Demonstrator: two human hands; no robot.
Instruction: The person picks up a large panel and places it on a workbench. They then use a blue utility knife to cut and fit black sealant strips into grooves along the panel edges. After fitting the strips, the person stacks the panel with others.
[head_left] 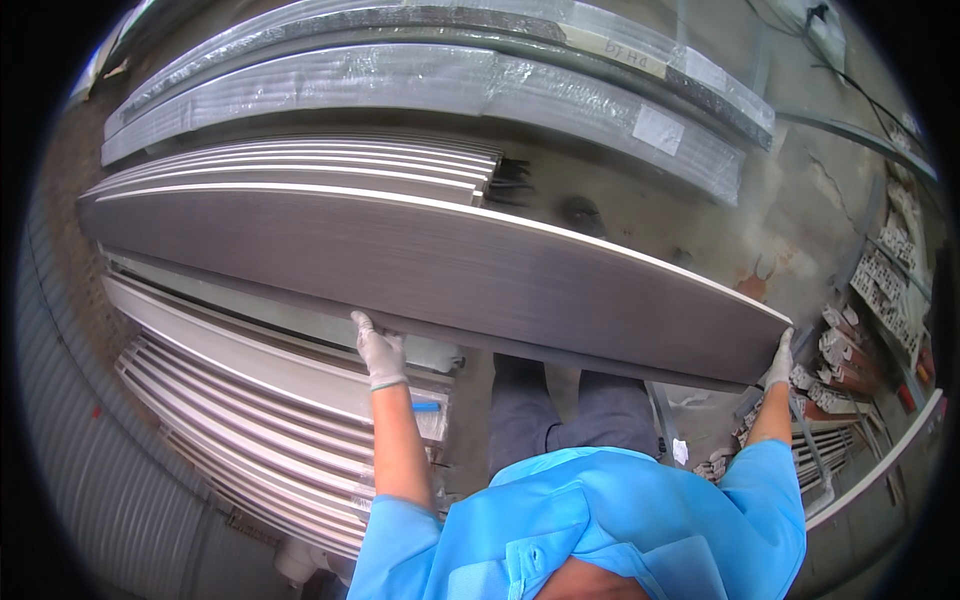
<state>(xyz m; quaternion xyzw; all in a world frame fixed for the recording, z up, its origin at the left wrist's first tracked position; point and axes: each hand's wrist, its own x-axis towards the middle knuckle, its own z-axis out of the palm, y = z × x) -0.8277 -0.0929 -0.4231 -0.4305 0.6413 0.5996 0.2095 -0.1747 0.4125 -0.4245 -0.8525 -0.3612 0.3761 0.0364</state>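
long grey metal panel (430, 265), held level, lengthwise

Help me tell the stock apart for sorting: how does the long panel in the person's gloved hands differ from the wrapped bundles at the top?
The held panel is bare, dark brushed grey; the wrapped bundles are sheathed in clear plastic film with paper labels. The panel is lifted, with the left hand under its near edge and the right hand at its end; the bundles lie on the floor. Both are long, narrow and grey.

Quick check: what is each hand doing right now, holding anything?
Left hand: gloved, closed on the near edge of the long grey metal panel.
Right hand: gloved, gripping the panel's right end corner.
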